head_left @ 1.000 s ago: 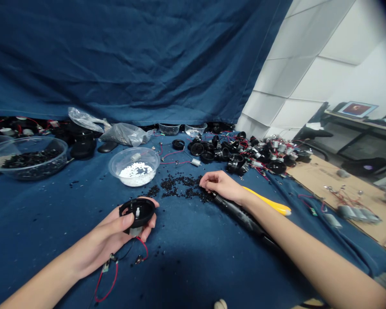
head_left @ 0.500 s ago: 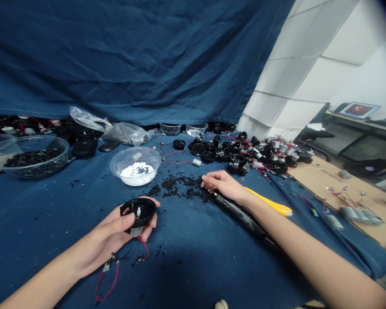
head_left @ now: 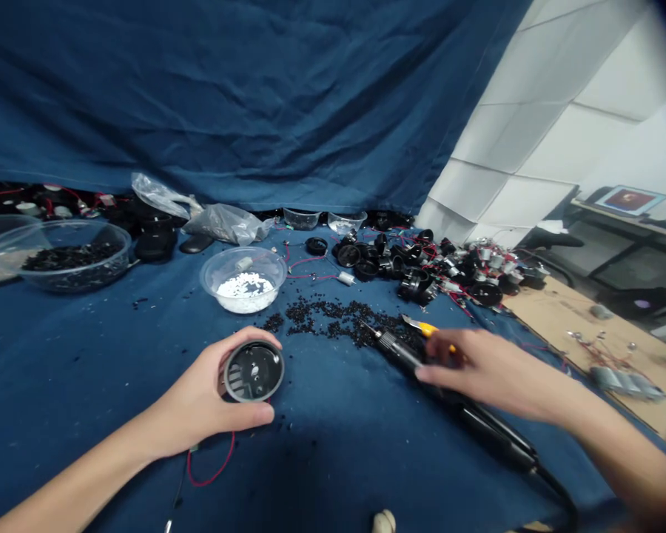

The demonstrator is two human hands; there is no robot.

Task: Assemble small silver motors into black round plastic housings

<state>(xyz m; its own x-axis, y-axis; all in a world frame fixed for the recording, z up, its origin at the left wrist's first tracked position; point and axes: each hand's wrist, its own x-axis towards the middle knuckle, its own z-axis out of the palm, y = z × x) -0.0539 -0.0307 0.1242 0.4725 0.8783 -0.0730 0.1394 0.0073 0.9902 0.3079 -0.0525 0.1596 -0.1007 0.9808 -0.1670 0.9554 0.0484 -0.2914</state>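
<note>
One red wire (head_left: 216, 480) looping loose toward the surface's (head_left: 333, 463) near edge could snag; left hand (head_left: 208, 400) wraps a black housing (head_left: 255, 370); half-curled right hand (head_left: 482, 366) at corded tool (head_left: 493, 431), grip unclear.

A blue cloth (head_left: 333, 422) covers the work surface. On it lie loose black bits (head_left: 333, 320), strewn across the middle, and a black corded tool (head_left: 493, 435) set slantwise, its tip just beside them. Behind the bits stands a clear bowl (head_left: 211, 270) (white pieces inside); farther right, black round housings (head_left: 366, 268) lie heaped.
</note>
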